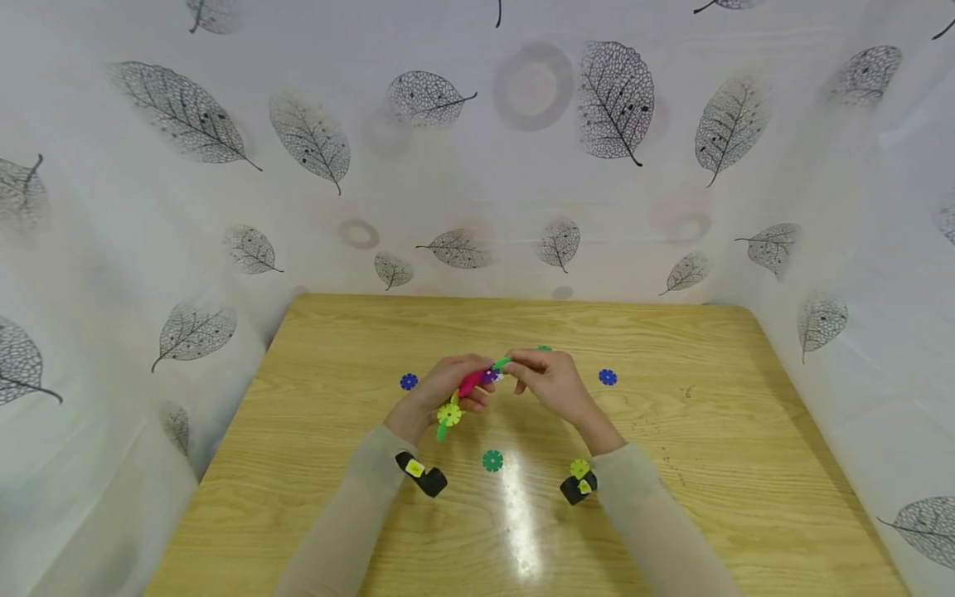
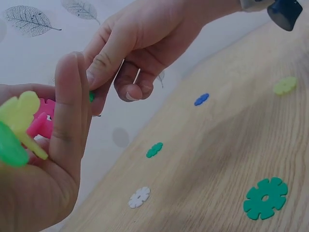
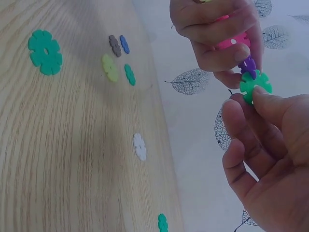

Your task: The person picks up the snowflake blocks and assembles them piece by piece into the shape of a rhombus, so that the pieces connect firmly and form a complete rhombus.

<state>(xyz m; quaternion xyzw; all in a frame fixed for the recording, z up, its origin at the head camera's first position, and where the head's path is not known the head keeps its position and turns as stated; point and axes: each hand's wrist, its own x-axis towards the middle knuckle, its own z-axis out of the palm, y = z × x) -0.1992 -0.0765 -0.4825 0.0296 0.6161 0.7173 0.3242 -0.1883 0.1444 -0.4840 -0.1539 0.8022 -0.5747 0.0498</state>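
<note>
Above the table's middle, my left hand (image 1: 440,388) grips a chain of slotted, flower-shaped plastic discs around its pink disc (image 1: 472,382). A yellow disc (image 1: 449,414) and a green disc (image 1: 442,431) hang at the chain's near end, by the left wrist. At the far end sits a purple disc (image 3: 247,66). My right hand (image 1: 550,380) pinches a light green disc (image 3: 256,86) between thumb and forefinger, its edge against the purple disc. Whether their slots are fully interlocked, I cannot tell. The left fingers partly hide the pink disc.
Loose discs lie flat on the wooden table (image 1: 298,497): blue ones left (image 1: 409,381) and right (image 1: 608,377), a green disc (image 1: 492,461) in front, a yellow disc (image 1: 579,468) near the right wrist, and a white disc (image 2: 139,197). A leaf-patterned curtain (image 1: 477,182) surrounds the table's back and sides.
</note>
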